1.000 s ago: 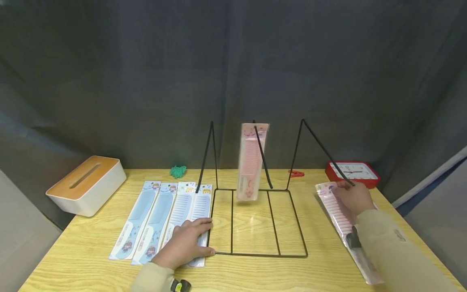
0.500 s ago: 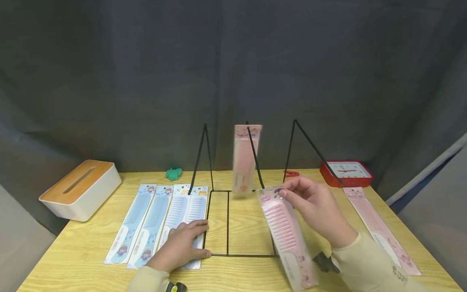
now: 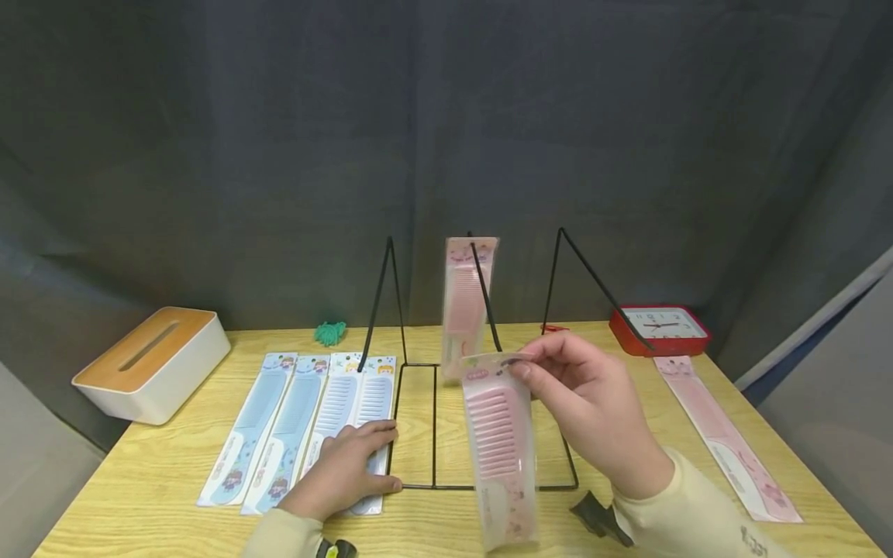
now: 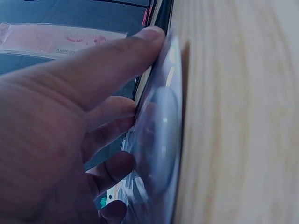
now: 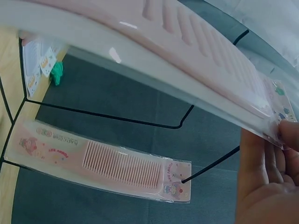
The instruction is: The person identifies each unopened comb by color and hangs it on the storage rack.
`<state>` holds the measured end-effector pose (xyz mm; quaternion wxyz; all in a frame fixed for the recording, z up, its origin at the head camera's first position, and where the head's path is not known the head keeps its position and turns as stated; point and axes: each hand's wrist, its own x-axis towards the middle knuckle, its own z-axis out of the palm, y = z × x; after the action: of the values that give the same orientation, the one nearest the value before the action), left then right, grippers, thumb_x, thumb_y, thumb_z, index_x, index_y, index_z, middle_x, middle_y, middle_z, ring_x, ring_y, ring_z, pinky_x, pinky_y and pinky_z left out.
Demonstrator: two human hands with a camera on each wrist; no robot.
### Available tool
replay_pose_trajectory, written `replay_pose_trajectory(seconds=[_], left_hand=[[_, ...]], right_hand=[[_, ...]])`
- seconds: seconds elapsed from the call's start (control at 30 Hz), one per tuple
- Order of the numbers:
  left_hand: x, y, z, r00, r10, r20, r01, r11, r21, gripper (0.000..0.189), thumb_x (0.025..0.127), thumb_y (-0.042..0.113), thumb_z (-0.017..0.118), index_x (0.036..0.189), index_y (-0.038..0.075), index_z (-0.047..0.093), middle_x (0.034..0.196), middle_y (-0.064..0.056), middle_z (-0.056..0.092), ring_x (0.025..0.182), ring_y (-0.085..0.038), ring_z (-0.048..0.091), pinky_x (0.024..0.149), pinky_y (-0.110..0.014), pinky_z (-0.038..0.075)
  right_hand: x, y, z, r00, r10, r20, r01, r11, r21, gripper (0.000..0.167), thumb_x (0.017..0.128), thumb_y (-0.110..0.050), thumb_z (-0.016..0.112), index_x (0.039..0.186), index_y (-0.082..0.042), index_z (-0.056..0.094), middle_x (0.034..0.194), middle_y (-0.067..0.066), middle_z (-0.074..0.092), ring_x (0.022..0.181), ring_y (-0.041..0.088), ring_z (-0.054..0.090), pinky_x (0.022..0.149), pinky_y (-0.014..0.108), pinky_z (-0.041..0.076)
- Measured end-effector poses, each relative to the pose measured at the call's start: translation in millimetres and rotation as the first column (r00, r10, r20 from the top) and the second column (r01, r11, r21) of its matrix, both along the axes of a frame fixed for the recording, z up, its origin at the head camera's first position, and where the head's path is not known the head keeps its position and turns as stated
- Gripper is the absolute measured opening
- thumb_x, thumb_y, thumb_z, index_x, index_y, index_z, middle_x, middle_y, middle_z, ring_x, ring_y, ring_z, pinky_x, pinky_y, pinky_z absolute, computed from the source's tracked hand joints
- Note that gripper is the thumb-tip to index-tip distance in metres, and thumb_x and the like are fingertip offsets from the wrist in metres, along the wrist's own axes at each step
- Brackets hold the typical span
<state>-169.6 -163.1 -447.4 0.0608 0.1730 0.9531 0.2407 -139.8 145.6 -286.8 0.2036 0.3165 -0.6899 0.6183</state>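
My right hand (image 3: 593, 411) pinches a packaged pink wide-toothed comb (image 3: 497, 442) by its top corner, holding it upright before the black wire rack (image 3: 434, 426). Behind it, another packaged pink comb (image 3: 466, 310) hangs from the rack's middle hook; the right wrist view shows the hook through the card of this fine-toothed comb (image 5: 121, 163). My left hand (image 3: 349, 469) lies with fingers spread over the nearest packaged blue combs (image 3: 338, 399), fingertips at the rack's left side. In the left wrist view, thumb and fingers touch the clear packaging (image 4: 159, 135).
Two more packaged blue combs (image 3: 296, 411) lie farther left. One packaged pink comb (image 3: 725, 442) lies at right. Toward the back are a tissue box (image 3: 149, 364), green string (image 3: 330, 333), a red clip (image 3: 555, 328) and a red clock (image 3: 659, 332). The rack's side hooks jut forward.
My right hand has lifted the wide-toothed pink comb from the right side of the table and carried it left to the rack's front. My left hand stays at the rack's left side.
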Motion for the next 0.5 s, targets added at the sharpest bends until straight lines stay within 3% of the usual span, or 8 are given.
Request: replay_pose_trajectory(seconds=[0.13,0.3,0.4,0.5], left_hand=[[-0.4,0.8,0.7,1.0,0.002,0.009,-0.002,1.0,0.001,0.076,0.079,0.048,0.082,0.142,0.012,0.058,0.153,0.001,0.047,0.127,-0.03,0.047,0.09,-0.058,0.034],[-0.6,1.5,1.1,1.0,0.005,0.018,-0.005,1.0,0.001,0.076,0.08,0.048,0.082,0.142,0.012,0.058,0.152,0.001,0.047,0.127,-0.029,0.047,0.091,-0.058,0.034],[0.0,1.5,1.8,1.0,0.005,0.019,-0.005,1.0,0.001,0.076,0.08,0.048,0.082,0.142,0.012,0.058,0.152,0.001,0.048,0.126,-0.029,0.047,0.09,-0.057,0.034],[0.7,0.8,1.7,1.0,0.003,0.019,-0.004,1.0,0.007,0.075,0.08,0.048,0.082,0.141,0.011,0.059,0.152,0.0,0.048,0.125,-0.029,0.048,0.089,-0.057,0.034]], right_hand=[[-0.4,0.3,-1.4,1.0,0.012,-0.007,-0.012,0.999,-0.047,0.018,0.086,0.02,0.063,0.097,0.006,0.065,0.09,0.003,0.071,0.071,0.01,0.064,0.064,0.021,0.054],[-8.5,-0.5,-4.7,0.991,-0.111,0.074,0.108,0.993,0.04,0.01,0.089,0.011,0.067,0.095,0.003,0.065,0.087,0.003,0.069,0.069,0.011,0.064,0.063,0.026,0.056],[-24.9,-3.3,-5.5,0.977,-0.165,0.136,0.152,0.984,0.097,0.006,0.093,0.001,0.069,0.097,0.001,0.066,0.087,0.006,0.068,0.069,0.015,0.064,0.064,0.03,0.058],[-50.3,-8.9,-4.1,0.964,-0.184,0.194,0.167,0.981,0.101,0.01,0.095,-0.007,0.07,0.1,0.0,0.066,0.09,0.011,0.067,0.071,0.019,0.064,0.065,0.031,0.058]])
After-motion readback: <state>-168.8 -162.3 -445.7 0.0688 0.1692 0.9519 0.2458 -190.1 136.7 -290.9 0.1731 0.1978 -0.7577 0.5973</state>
